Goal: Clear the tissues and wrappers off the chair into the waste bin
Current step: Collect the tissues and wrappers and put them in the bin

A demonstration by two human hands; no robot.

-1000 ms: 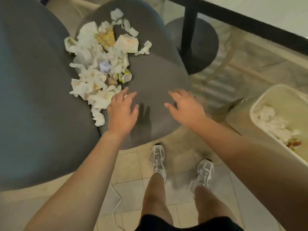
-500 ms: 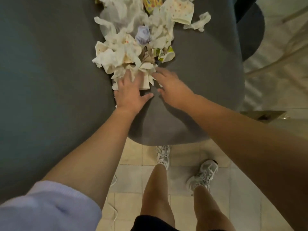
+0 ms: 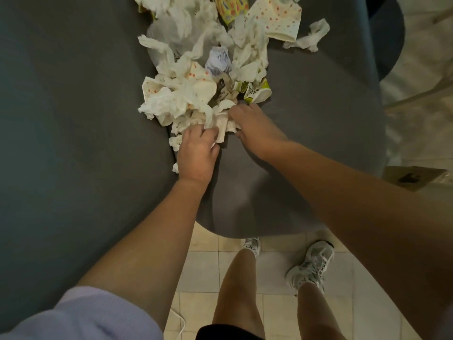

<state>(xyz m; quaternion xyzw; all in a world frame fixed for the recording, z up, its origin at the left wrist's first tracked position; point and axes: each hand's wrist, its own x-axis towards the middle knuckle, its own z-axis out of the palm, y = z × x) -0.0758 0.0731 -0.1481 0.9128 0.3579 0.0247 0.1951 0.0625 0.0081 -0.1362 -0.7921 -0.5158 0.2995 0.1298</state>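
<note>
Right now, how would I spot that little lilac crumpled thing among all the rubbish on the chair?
Start at the grey chair seat and find the heap of white tissues at its back. Near the heap's middle, just beyond the green-and-white wrapper, sits the lilac crumpled ball. It is the only pale purple piece; the rest look white, cream, spotted or yellow.

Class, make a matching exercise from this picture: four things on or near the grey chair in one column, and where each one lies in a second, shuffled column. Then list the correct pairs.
Things
1. left hand
2. green and white wrapper
3. lone twisted tissue
4. white sneakers

Places
A. on the tiled floor below the chair's front edge
B. on the seat, apart from the pile, to its upper right
C. at the pile's near edge, gripping crumpled paper
D. at the pile's right edge, just beyond the right hand

Pairs: 1-C, 2-D, 3-B, 4-A
</note>
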